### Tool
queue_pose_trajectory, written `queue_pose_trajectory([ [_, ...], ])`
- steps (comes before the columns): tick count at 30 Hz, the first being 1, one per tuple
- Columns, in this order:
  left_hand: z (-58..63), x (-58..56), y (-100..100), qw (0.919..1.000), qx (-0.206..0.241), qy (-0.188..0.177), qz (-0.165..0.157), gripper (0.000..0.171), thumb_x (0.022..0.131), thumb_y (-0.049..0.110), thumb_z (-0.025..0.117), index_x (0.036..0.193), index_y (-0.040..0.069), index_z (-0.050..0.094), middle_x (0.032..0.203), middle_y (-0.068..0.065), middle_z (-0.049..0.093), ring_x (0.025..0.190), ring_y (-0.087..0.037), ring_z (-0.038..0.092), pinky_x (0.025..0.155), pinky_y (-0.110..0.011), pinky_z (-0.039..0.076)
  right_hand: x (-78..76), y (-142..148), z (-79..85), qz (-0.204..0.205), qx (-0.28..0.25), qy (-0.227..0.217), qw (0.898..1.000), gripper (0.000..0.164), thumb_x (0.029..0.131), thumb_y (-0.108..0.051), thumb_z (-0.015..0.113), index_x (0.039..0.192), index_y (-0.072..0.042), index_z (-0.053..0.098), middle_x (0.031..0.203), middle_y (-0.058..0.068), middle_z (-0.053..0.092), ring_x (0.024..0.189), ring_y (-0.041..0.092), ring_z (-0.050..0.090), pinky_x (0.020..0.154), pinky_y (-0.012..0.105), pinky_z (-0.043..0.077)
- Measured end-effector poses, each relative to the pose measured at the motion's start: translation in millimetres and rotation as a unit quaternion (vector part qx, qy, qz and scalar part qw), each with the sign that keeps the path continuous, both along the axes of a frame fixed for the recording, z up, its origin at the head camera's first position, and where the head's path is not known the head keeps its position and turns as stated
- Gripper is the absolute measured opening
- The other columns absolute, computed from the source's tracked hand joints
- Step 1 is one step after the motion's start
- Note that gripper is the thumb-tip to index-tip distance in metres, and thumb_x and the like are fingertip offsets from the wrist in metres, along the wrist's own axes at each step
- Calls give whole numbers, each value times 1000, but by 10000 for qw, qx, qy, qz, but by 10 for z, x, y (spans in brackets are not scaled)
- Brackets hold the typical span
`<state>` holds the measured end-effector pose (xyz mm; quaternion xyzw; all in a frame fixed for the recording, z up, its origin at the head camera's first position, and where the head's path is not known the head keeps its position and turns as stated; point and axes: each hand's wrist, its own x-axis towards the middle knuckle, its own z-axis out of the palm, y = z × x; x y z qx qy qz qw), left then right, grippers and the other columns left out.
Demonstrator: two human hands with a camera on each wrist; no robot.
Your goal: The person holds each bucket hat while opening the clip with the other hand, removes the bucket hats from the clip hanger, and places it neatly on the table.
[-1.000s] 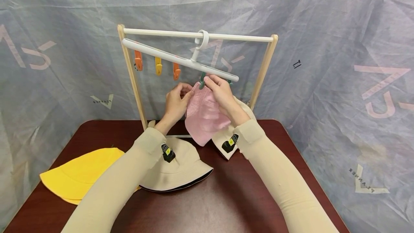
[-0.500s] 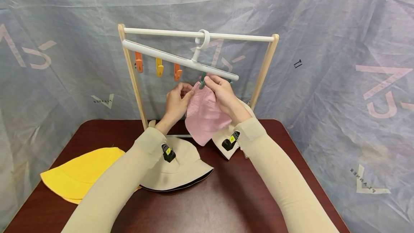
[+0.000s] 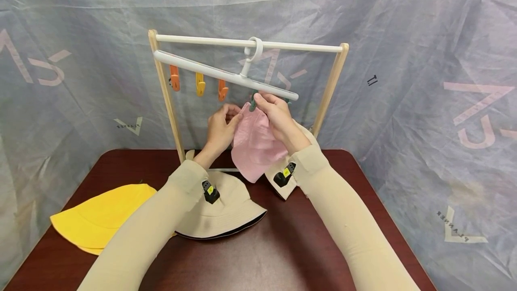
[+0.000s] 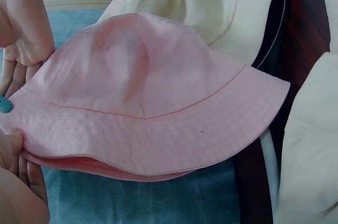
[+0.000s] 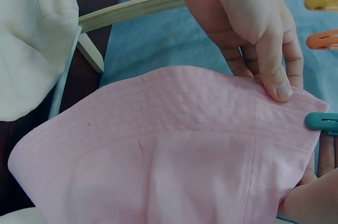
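A pink bucket hat (image 3: 256, 147) hangs below the white hanger (image 3: 226, 74), its brim edge in the jaws of a green clothespin (image 3: 252, 103). My left hand (image 3: 220, 127) pinches that brim just left of the clothespin; its thumb (image 5: 281, 91) lies flat on the cloth in the right wrist view. My right hand (image 3: 276, 113) pinches the clothespin at its upper part, thumb in front, with the other fingers partly hidden behind. Seen from the left wrist, the clothespin (image 4: 5, 104) shows only its tip at the hat's edge.
Several clothespins (image 3: 200, 85) hang along the hanger's left half. The hanger tilts down to the right on a wooden rack (image 3: 333, 89). A cream hat (image 3: 304, 134) is behind my right hand. Another cream hat (image 3: 226, 192) and a yellow hat (image 3: 101, 214) lie on the table (image 3: 258, 264).
Both hands stay at the pink hat's brim. My right thumb covers slightly more of the green clothespin, and the right wrist has shifted a little.
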<state>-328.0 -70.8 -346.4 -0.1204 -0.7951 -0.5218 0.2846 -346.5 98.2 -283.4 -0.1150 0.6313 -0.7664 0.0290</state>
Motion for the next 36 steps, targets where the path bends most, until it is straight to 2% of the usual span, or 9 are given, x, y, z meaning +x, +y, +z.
queue_pose_trajectory([
  [8,-9,14,3,10000,-32,-9,-10,13,93,25,68,101,15,66,92,1,67,84,-12,62,74,-28,51,-28,-24,0,-125,-151,-127,9997,41,95,-21,66,127,3,60,116,11,66,111,20,61,102,31,44],
  [21,-17,17,19,10000,27,-6,-10,13,94,25,68,101,14,66,91,0,66,83,-12,61,73,-28,50,-28,-58,38,-367,-7,-226,9991,37,93,-23,69,120,2,64,119,13,67,110,21,63,98,28,47],
  [30,-4,36,22,10000,-23,-54,53,15,94,27,68,102,15,66,92,1,66,83,-12,61,73,-28,50,-32,-73,45,-475,17,-234,9986,41,93,-23,69,124,2,62,123,13,65,113,23,63,99,27,47],
  [36,1,36,30,9999,-54,-57,65,15,94,27,68,103,15,66,91,1,67,83,-12,61,73,-28,49,-37,-90,50,-587,-32,-283,9979,37,92,-21,70,120,2,65,116,11,68,109,20,64,96,27,48],
])
